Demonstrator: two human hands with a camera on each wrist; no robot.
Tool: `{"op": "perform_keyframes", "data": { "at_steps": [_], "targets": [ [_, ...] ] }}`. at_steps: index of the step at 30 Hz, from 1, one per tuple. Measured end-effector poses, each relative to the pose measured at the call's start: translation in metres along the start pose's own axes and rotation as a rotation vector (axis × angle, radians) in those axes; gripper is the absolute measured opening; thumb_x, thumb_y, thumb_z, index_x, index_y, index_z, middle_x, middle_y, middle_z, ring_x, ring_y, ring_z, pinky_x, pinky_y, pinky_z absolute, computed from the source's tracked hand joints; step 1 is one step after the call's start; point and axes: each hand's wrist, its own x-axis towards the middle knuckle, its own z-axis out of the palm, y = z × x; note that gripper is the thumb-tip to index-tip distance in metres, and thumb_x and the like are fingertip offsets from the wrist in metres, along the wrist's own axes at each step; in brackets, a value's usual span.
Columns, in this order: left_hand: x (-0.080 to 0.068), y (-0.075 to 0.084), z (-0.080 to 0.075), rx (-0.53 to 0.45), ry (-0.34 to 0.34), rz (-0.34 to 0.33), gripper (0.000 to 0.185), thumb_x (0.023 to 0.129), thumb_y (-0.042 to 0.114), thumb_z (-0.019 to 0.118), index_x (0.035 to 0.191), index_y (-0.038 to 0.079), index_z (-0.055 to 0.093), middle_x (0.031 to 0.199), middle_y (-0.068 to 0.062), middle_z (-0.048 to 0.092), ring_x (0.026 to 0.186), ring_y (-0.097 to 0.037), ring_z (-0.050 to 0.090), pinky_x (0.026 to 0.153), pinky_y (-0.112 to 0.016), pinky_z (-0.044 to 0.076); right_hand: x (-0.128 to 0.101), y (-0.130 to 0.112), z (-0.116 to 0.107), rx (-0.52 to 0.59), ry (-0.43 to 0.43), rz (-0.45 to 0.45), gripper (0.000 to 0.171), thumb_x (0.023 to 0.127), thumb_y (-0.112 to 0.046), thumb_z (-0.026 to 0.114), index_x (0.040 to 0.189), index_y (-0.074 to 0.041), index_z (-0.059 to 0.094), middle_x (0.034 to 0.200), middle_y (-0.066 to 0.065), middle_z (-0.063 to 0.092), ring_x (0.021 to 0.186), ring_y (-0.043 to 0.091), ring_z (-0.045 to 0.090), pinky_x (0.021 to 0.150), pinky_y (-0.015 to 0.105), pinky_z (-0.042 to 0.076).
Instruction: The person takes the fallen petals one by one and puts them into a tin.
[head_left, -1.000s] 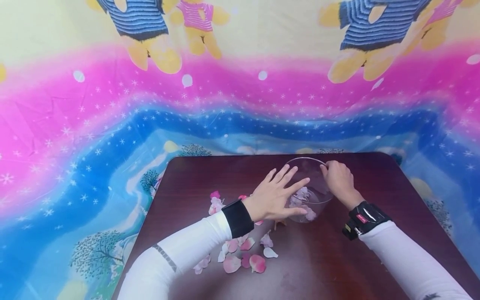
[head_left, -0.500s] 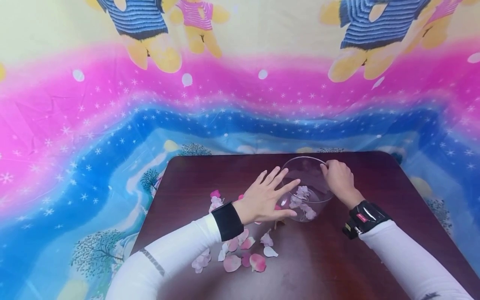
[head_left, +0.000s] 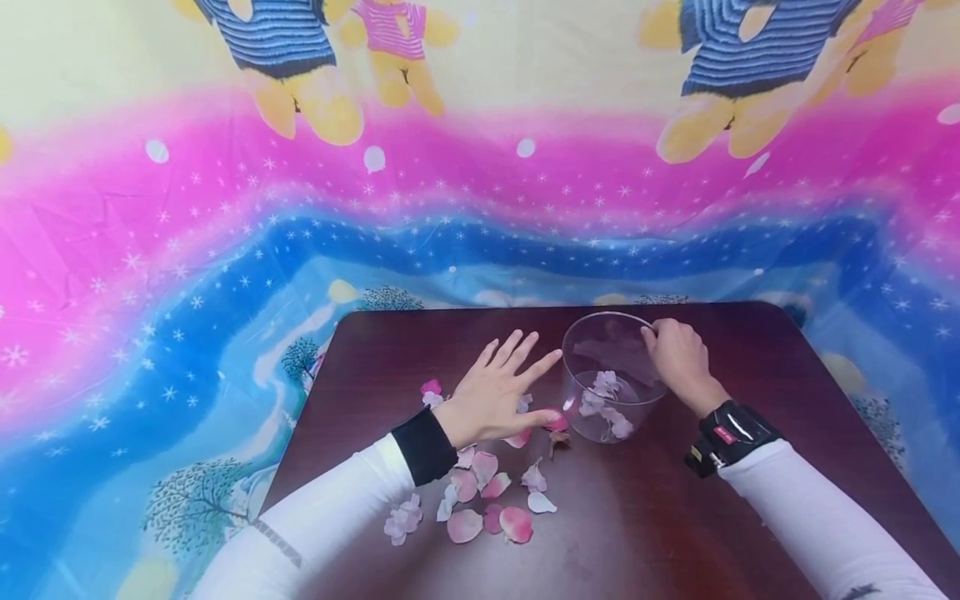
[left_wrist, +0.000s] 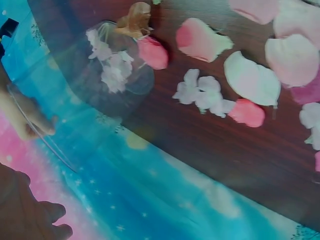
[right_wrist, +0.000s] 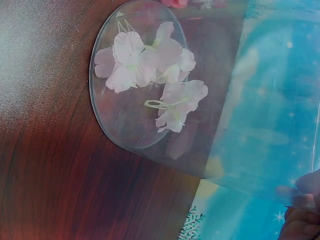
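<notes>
A clear glass bowl (head_left: 600, 346) stands on the dark wooden table (head_left: 750, 367) with pale pink flowers (head_left: 603, 385) at its bottom. The right wrist view shows those flowers (right_wrist: 150, 65) through the bowl's base. My right hand (head_left: 678, 358) grips the bowl's far right rim. My left hand (head_left: 498, 392) hovers with fingers spread to the left of the bowl, over loose pink and white petals (head_left: 487, 500). The left wrist view shows the petals (left_wrist: 250, 75) on the wood and the bowl (left_wrist: 100, 80).
A bright printed cloth (head_left: 225, 250) hangs behind and round the table. More petals (head_left: 431, 392) lie left of my left hand. The table's rounded far corners and edges are near the bowl.
My left hand has drawn back leftward out of the bowl and now sits over the loose petals. The right hand and bowl have stayed put.
</notes>
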Motion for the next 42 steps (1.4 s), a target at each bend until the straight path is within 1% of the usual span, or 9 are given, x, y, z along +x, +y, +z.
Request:
{"op": "perform_keyframes", "data": {
  "at_steps": [5,9,12,14,17,23,27,35,42],
  "targets": [
    [-0.008,-0.008,0.006,-0.027,0.012,-0.008,0.086,0.093,0.075,0.043,0.163,0.037,0.01,0.172,-0.007,0.012,0.16,-0.028,0.008,0.128,-0.054,0.014,-0.001,0.001,-0.003,0.0,0.005,-0.001,0.031,0.103,-0.024,0.056,0.082,-0.003,0.066,0.081,0.022,0.067,0.081,0.049,0.066,0.059,0.058,0.048],
    [-0.012,-0.011,0.012,-0.028,0.025,-0.005,0.085,0.094,0.074,0.042,0.163,0.036,0.011,0.171,-0.008,0.016,0.16,-0.029,0.01,0.128,-0.055,0.016,-0.001,0.001,-0.004,0.001,0.006,-0.003,0.031,0.103,-0.023,0.056,0.081,-0.003,0.066,0.079,0.021,0.066,0.079,0.047,0.066,0.058,0.057,0.047],
    [-0.016,-0.014,0.016,-0.029,0.022,-0.01,0.084,0.094,0.073,0.042,0.163,0.036,0.011,0.171,-0.008,0.017,0.16,-0.029,0.012,0.127,-0.056,0.017,-0.001,0.001,-0.003,-0.001,0.006,0.001,0.031,0.103,-0.024,0.055,0.084,-0.003,0.067,0.082,0.023,0.068,0.081,0.048,0.066,0.06,0.058,0.048],
    [-0.019,-0.016,0.017,-0.049,0.017,-0.019,0.083,0.095,0.073,0.042,0.163,0.035,0.011,0.171,-0.008,0.017,0.16,-0.03,0.012,0.127,-0.056,0.017,-0.001,0.002,-0.003,-0.003,0.006,0.005,0.031,0.103,-0.025,0.055,0.086,-0.002,0.068,0.085,0.024,0.069,0.083,0.05,0.066,0.061,0.06,0.049],
    [-0.026,-0.021,0.018,-0.078,0.003,-0.046,0.083,0.095,0.072,0.042,0.163,0.036,0.011,0.171,-0.007,0.016,0.16,-0.03,0.011,0.127,-0.057,0.017,0.0,0.002,-0.002,-0.003,-0.001,0.003,0.031,0.104,-0.025,0.054,0.089,-0.002,0.069,0.087,0.024,0.069,0.084,0.049,0.066,0.061,0.06,0.049],
    [-0.038,-0.034,0.018,-0.094,0.024,-0.095,0.084,0.094,0.071,0.044,0.163,0.035,0.013,0.171,-0.008,0.018,0.159,-0.033,0.012,0.126,-0.058,0.017,0.0,0.003,-0.001,-0.004,0.003,0.002,0.032,0.103,-0.025,0.054,0.087,-0.002,0.068,0.084,0.023,0.069,0.083,0.048,0.066,0.06,0.058,0.048],
    [-0.048,-0.04,0.022,-0.114,0.032,-0.115,0.083,0.095,0.069,0.044,0.163,0.034,0.014,0.17,-0.01,0.019,0.159,-0.034,0.013,0.126,-0.06,0.017,0.0,0.002,-0.001,-0.002,0.001,0.004,0.031,0.103,-0.024,0.054,0.087,-0.002,0.068,0.086,0.024,0.069,0.083,0.049,0.066,0.06,0.059,0.049],
    [-0.072,-0.045,0.037,-0.149,0.007,-0.187,0.083,0.095,0.072,0.042,0.163,0.036,0.013,0.171,-0.008,0.016,0.159,-0.034,0.013,0.126,-0.059,0.016,-0.001,-0.001,-0.001,-0.003,-0.001,0.003,0.031,0.103,-0.025,0.055,0.083,-0.003,0.066,0.082,0.022,0.067,0.081,0.047,0.066,0.06,0.058,0.048],
    [-0.091,-0.047,0.044,-0.181,0.022,-0.229,0.082,0.094,0.069,0.047,0.162,0.034,0.018,0.17,-0.009,0.02,0.159,-0.035,0.015,0.126,-0.059,0.016,-0.001,-0.001,-0.002,-0.001,-0.005,0.0,0.032,0.103,-0.024,0.055,0.083,-0.003,0.066,0.082,0.021,0.068,0.081,0.046,0.066,0.06,0.057,0.048]
  ]
}}
